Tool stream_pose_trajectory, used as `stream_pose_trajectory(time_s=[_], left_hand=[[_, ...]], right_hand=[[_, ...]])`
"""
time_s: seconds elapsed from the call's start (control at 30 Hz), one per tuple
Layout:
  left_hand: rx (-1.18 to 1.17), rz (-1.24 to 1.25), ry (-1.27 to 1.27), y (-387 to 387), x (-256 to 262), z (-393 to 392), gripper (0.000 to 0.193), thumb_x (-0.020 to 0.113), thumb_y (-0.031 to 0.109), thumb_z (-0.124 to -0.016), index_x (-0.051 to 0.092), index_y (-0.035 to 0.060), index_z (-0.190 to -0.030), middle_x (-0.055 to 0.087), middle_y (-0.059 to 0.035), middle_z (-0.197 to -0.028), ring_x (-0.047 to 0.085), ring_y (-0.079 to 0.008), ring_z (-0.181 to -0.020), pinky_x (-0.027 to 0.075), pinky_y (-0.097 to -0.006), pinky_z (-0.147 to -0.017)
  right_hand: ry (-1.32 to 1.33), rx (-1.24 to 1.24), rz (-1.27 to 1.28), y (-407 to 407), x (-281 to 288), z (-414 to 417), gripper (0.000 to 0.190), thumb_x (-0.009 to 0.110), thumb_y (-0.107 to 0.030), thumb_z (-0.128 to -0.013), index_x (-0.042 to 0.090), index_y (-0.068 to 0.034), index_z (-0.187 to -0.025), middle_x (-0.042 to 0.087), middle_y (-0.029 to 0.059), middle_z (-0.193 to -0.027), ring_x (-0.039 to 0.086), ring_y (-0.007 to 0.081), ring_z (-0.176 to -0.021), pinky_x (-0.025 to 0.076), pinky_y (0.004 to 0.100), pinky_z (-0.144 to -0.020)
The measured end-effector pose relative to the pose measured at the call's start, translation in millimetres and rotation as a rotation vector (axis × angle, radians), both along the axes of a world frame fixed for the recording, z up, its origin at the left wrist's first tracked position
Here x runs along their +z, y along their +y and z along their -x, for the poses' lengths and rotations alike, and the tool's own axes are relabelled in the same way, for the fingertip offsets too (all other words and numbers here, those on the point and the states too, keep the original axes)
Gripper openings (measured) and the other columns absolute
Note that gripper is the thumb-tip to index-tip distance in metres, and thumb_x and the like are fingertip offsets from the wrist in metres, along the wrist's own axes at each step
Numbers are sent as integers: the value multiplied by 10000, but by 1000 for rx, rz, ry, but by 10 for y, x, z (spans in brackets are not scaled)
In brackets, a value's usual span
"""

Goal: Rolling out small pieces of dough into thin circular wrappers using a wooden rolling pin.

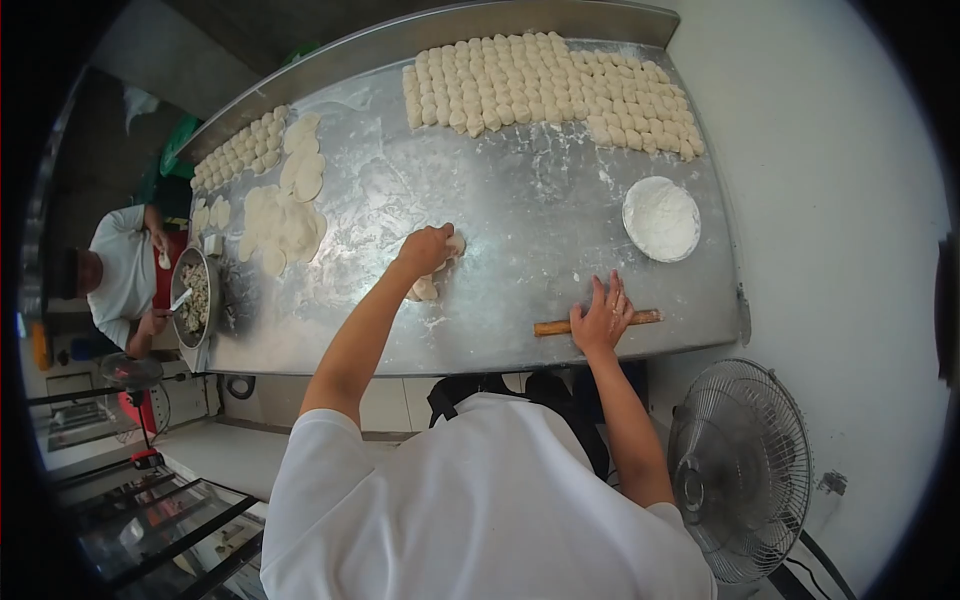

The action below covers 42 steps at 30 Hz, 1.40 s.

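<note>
My left hand (429,249) is over the middle of the metal table, its fingers closed on a small dough piece (456,244). Just below that hand, more dough pieces (424,289) lie close together, partly covered by it. To the right, my right hand (602,315) rests flat across a wooden rolling pin (553,328) with its fingers spread and flour on them. The pin lies near the table's front edge, and its middle is hidden under the palm.
Rows of dough balls (487,82) fill the back. A bowl of flour (661,219) stands right. Flat dough wrappers (281,229) and more dough balls (240,154) lie left. A co-worker (124,262) holds a spatula at a bowl of filling (196,296). A fan (739,469) stands by the wall.
</note>
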<state>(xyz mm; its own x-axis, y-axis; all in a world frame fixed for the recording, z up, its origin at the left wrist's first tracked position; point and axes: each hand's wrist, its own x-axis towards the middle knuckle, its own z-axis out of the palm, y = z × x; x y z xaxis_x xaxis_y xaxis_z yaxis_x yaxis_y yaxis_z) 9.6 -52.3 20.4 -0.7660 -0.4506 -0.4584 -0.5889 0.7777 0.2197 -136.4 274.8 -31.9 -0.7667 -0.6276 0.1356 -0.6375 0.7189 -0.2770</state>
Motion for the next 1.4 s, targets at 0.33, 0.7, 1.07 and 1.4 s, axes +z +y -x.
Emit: stream_pose_trajectory(time_s=[0.33,0.7,1.07,1.4], left_hand=[[-19,-436,530,394,-148,113,245,639,0,-842,627,39,-1084,671,-127,-930,654,-239,-847,524,-350,-783],[195,-253,646,783,-274,271,226,778,75,-742,720,7,-950,644,-152,-935,661,-236,-788,545,-348,-696],[143,-159,632,1013,-387,137,301,725,31,-739,652,32,-1031,613,-168,-1011,623,-349,-915,537,-401,-793],[158,-318,509,809,-284,125,127,787,51,-704,734,16,-814,666,-119,-779,663,-247,-746,535,-347,-678]], right_hand=[[-17,2,8,44,-10,-24,638,651,-287,-779,477,-114,-1368,296,175,-1543,303,338,-1406,209,510,-1101],[17,9,55,54,-11,-49,604,628,-286,-765,517,-86,-1324,337,196,-1512,330,332,-1386,231,505,-1086],[-13,-5,58,55,13,-53,576,623,-279,-763,541,-87,-1299,345,181,-1504,338,325,-1373,236,499,-1084],[-43,-8,63,49,-4,-5,563,629,-287,-758,558,-89,-1280,340,168,-1511,341,314,-1371,233,495,-1085]])
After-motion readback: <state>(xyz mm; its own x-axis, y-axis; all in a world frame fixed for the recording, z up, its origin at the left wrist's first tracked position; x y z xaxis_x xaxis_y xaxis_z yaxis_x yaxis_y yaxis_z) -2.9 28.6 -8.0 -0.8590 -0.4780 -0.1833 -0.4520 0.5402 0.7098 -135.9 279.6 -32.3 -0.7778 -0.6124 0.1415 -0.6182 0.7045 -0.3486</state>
